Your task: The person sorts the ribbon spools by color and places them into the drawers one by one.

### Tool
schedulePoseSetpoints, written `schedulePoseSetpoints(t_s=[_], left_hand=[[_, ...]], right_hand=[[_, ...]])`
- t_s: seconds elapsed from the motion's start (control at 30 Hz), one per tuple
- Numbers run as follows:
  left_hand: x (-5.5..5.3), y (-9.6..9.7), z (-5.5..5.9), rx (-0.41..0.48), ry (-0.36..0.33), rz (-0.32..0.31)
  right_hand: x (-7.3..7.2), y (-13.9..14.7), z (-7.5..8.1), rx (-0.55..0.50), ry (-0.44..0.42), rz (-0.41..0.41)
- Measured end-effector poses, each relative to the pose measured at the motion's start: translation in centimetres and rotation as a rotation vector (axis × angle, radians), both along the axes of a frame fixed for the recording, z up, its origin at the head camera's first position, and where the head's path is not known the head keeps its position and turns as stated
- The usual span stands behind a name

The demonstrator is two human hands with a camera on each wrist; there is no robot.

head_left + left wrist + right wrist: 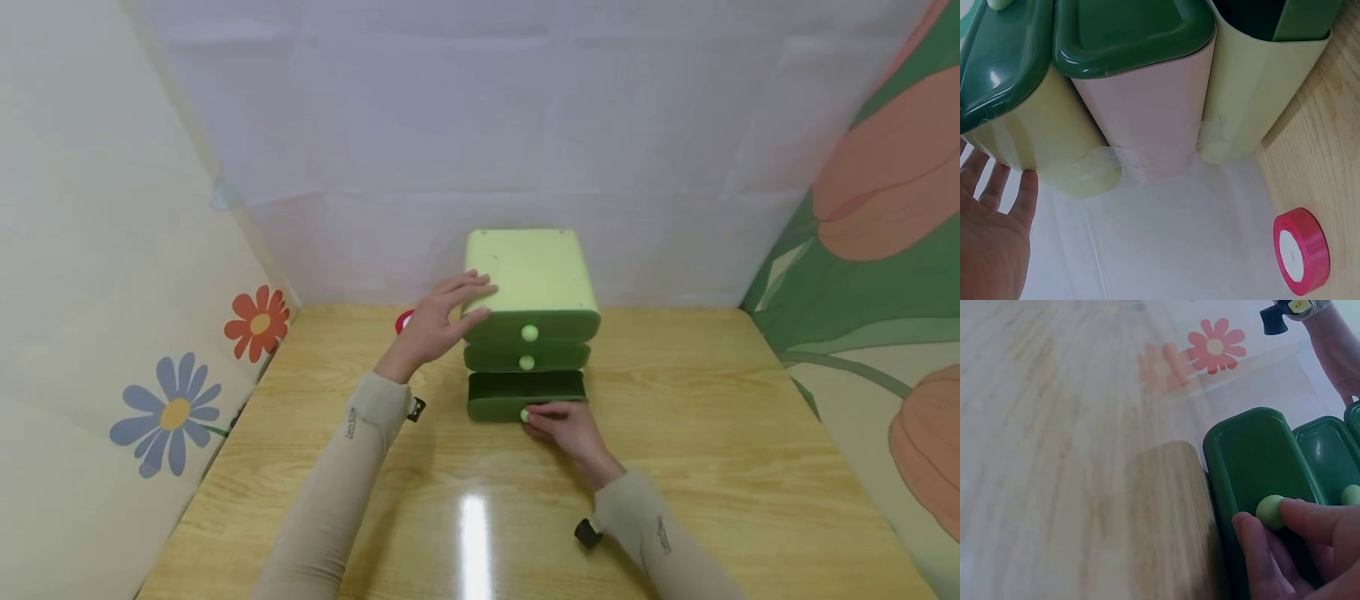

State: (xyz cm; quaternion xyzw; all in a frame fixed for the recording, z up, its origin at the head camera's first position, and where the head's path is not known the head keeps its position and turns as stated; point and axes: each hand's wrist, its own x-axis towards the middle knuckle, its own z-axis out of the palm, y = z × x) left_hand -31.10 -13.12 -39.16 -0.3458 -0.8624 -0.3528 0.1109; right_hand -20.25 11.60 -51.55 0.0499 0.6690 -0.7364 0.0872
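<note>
A small three-drawer cabinet (532,262) with a pale green top and dark green drawer fronts stands on the table. Its bottom drawer (487,410) is pulled out, showing a dark inside; the two drawers above are in. My right hand (570,429) pinches the round light-green knob (1269,511) of that bottom drawer between thumb and fingers. At the cabinet's upper left edge, my left hand (442,321) rests with fingers spread over the top. In the left wrist view, the fingers (1024,197) lie against the pale side of the top section.
A roll of red ribbon (1305,251) with a white core sits on the table left of the cabinet. Behind is a white cloth backdrop (420,133). Flower-printed panels (176,412) flank the wooden table (690,417) on both sides.
</note>
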Motion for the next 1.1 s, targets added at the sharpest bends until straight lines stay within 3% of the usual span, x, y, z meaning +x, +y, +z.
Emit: schedulePoseSetpoints(t_s=[1.1], left_hand=[[-0.1, -0.2, 0.1, 0.023, 0.008, -0.023]], right_hand=[[3.7, 0.1, 0.0, 0.067, -0.031, 0.002]])
